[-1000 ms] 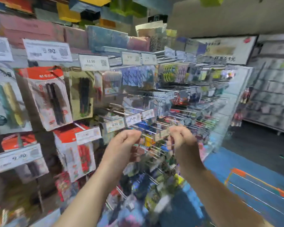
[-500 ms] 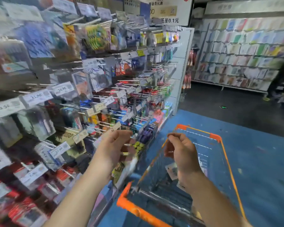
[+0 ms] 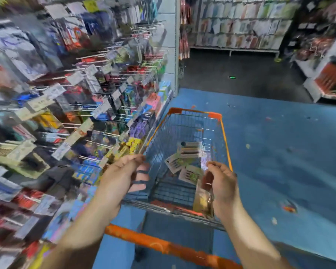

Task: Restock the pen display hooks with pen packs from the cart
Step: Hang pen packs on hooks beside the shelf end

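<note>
Both hands hover over the near end of the orange-rimmed cart [image 3: 224, 133]. The left hand [image 3: 122, 175] and right hand [image 3: 221, 183] have loosely curled fingers and pinch nothing. About 3 pen packs [image 3: 184, 160] lie flat on the cart floor, right of the display hooks [image 3: 97, 105]. The packs look light, flat, stiff-carded and likely slick, so pinching the top edge near the hang hole seems best.

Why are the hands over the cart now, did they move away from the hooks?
Yes. Both the left hand and right hand came off the display hooks rightward and now hover over the cart.
</note>
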`<control>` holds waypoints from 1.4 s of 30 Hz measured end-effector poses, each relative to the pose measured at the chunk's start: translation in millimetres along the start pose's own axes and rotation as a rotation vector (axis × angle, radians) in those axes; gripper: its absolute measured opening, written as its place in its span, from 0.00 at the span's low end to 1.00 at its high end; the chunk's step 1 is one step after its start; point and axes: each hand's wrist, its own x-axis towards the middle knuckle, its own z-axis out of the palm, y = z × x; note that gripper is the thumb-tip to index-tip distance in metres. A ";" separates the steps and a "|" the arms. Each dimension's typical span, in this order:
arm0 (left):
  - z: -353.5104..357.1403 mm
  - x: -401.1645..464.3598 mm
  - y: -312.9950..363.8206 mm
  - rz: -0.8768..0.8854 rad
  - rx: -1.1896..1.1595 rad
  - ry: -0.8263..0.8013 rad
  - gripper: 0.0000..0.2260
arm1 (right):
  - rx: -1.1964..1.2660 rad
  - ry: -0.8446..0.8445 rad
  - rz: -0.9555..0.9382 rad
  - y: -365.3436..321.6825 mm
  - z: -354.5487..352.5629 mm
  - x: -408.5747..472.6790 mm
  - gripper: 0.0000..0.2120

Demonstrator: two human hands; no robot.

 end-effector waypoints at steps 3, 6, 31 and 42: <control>5.5 14.3 -11.3 -0.039 0.012 -0.018 0.04 | -0.028 0.050 0.030 12.0 -13.3 8.0 0.09; 7.4 30.8 -20.9 -0.079 0.017 -0.025 0.05 | -0.047 0.078 0.053 20.5 -21.6 11.0 0.09; 22.6 192.5 -76.5 -0.353 0.097 -0.236 0.07 | -0.263 0.186 0.290 69.0 12.8 81.5 0.06; 59.5 231.7 -129.5 -0.442 0.239 -0.143 0.07 | -0.342 0.225 0.505 125.6 -17.1 175.2 0.04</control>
